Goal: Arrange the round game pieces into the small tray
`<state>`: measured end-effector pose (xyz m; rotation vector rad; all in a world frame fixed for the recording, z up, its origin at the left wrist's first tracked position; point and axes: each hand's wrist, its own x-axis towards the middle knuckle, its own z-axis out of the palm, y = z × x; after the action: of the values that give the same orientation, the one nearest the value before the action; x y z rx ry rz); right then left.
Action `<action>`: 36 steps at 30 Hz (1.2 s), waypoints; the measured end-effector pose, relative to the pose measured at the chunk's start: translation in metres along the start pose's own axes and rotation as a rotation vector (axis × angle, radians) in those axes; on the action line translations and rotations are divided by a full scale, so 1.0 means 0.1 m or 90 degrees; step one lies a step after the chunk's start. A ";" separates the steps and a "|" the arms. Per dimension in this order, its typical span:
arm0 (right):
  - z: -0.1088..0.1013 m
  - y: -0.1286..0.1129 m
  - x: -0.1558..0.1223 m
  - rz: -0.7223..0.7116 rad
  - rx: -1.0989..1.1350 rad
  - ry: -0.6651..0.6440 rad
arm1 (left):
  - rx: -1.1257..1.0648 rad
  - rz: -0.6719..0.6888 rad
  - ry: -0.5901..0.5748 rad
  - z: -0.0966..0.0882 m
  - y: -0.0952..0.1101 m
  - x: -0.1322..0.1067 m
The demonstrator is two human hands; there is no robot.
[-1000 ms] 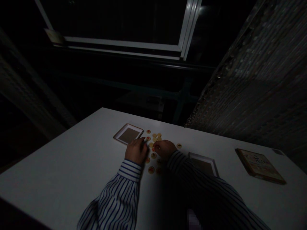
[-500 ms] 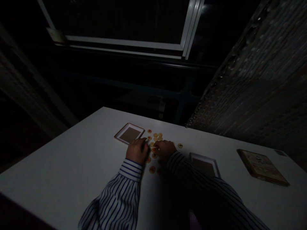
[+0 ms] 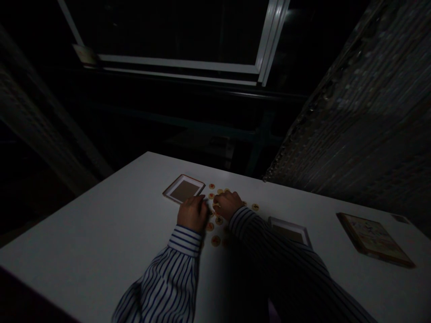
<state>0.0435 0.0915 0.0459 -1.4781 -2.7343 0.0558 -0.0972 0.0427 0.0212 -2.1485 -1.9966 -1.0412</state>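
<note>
Round wooden Chinese chess pieces (image 3: 216,241) with red or dark characters lie scattered on the white table (image 3: 111,237). Several are partly hidden by my hands. My right hand (image 3: 229,204) reaches in over the group, its thumb and fingers closed on a pale Chinese chess piece (image 3: 216,204). Just to the left, my left hand (image 3: 192,213) rests at the edge of the group, back up. Its fingers bend loosely, and thumb and forefinger stand apart with nothing visible between them.
An open shallow box tray (image 3: 184,176) sits beyond my left hand. A second tray (image 3: 305,233) lies partly behind my right sleeve. Farther right are a box with a printed lid (image 3: 375,237) and a small dark card (image 3: 400,219). A curtain (image 3: 370,134) hangs at the table's right back edge.
My right hand has moved slightly left and away from me, and a piece now shows at its fingertips. My left hand stays nearly in place. The whole view has shifted slightly.
</note>
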 end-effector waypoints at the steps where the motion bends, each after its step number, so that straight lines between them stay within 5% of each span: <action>1: 0.00 -0.01 0.01 0.004 0.000 -0.004 | 0.003 -0.002 -0.006 0.00 0.00 0.00; 12: -0.01 0.02 0.05 0.036 0.081 0.016 | -0.003 -0.009 -0.010 0.00 0.03 0.00; 20: 0.06 0.18 0.08 0.068 0.637 0.036 | -0.041 0.004 -0.031 0.02 0.06 0.00; 23: 0.02 0.17 0.07 0.076 0.748 0.016 | -0.058 0.009 -0.022 0.03 0.08 0.00; 36: -0.06 0.14 0.00 0.099 0.839 -0.033 | -0.128 0.031 -0.004 0.01 0.13 -0.01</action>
<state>0.0557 0.0997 0.0516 -1.1449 -1.7359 1.5133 -0.0851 0.0401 0.0252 -2.2845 -1.9047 -1.2791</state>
